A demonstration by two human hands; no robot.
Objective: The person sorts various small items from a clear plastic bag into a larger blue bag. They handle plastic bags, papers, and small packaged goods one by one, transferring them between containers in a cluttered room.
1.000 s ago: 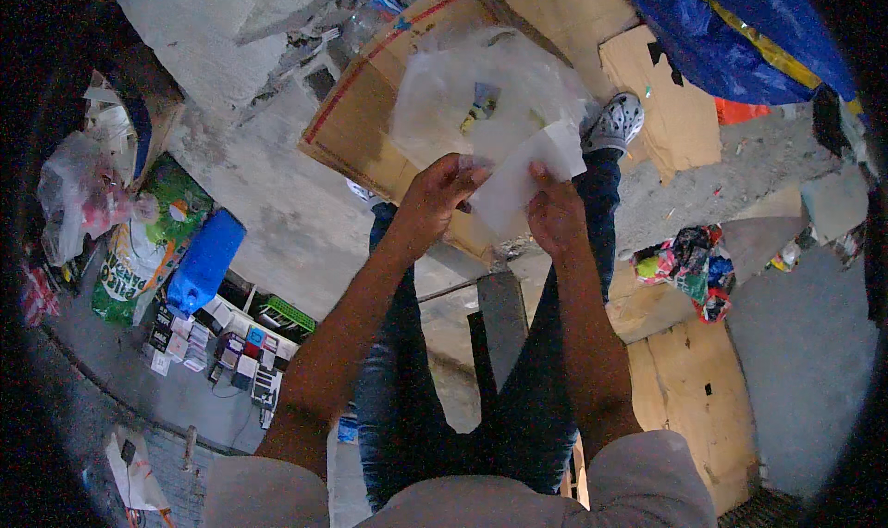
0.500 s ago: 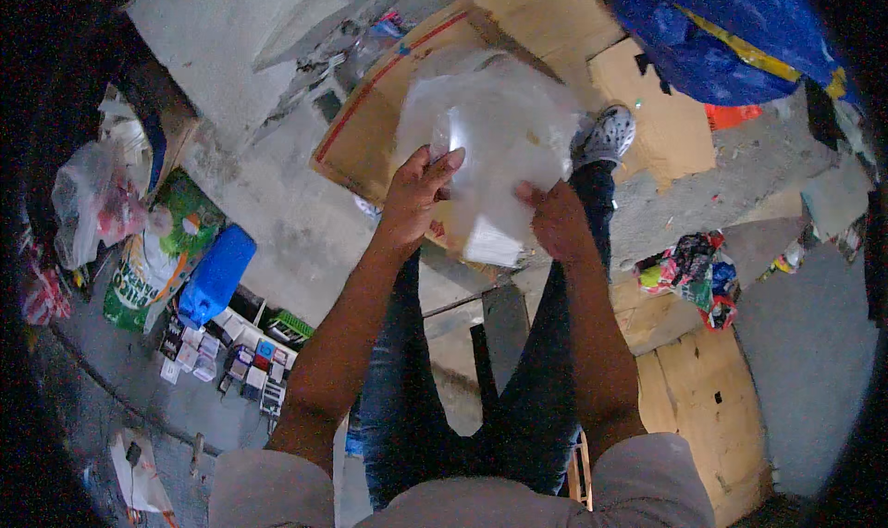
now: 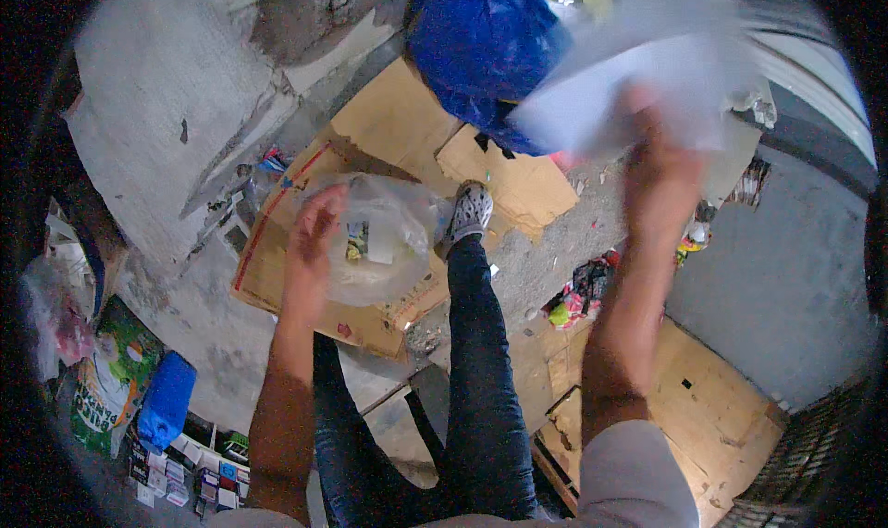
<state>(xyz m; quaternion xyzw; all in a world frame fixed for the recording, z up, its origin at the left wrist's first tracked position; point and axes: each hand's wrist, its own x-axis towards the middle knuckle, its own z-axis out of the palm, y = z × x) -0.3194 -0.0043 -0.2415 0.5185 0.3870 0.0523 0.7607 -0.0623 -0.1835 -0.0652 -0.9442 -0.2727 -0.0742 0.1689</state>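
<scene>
White, partly translucent sheeting, blurred, is pinched in the right hand, the thumb lying over it; left of this grip and partly behind the sheeting, a blue bag; below the grip, just left of the forearm, a heap of multicoloured wrappers; the left hand, well apart from the right, is at the left edge of a clear plastic bag (whether its fingers press the film or merely rest there cannot be told); beneath that hand and bag, brown cardboard; right of the hand, past the bag, a spotted shoe.
</scene>
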